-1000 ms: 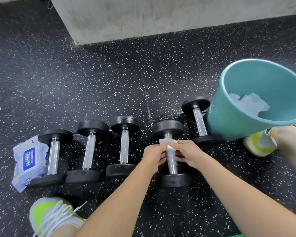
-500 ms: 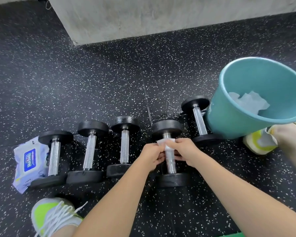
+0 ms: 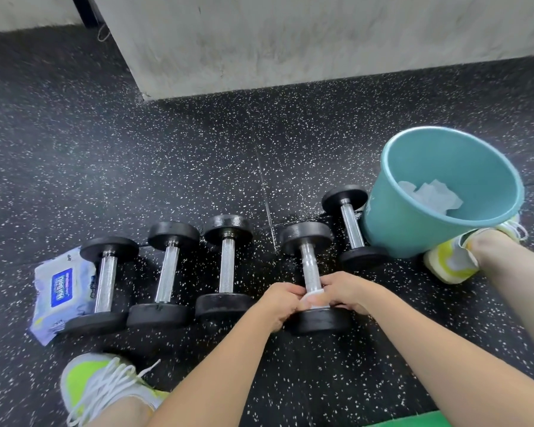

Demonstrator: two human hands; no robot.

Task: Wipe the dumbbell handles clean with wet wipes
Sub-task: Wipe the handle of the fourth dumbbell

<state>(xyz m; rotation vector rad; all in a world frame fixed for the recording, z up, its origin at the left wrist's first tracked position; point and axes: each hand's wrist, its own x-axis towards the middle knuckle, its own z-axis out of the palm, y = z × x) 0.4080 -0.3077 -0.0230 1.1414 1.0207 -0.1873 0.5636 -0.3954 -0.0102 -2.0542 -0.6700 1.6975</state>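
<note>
Five black round-headed dumbbells with chrome handles lie in a row on the black speckled rubber floor (image 3: 198, 155). Both hands work on the fourth dumbbell (image 3: 310, 272) from the left: the left hand (image 3: 279, 303) and the right hand (image 3: 346, 291) curl their fingers around a white wet wipe (image 3: 313, 295) wrapped on the near end of its handle, just above the near head. A blue-and-white pack of wet wipes (image 3: 60, 288) lies touching the leftmost dumbbell (image 3: 105, 278). A teal plastic bucket (image 3: 413, 229) holding crumpled used wipes (image 3: 429, 195) stands just beside the rightmost dumbbell (image 3: 352, 226).
</note>
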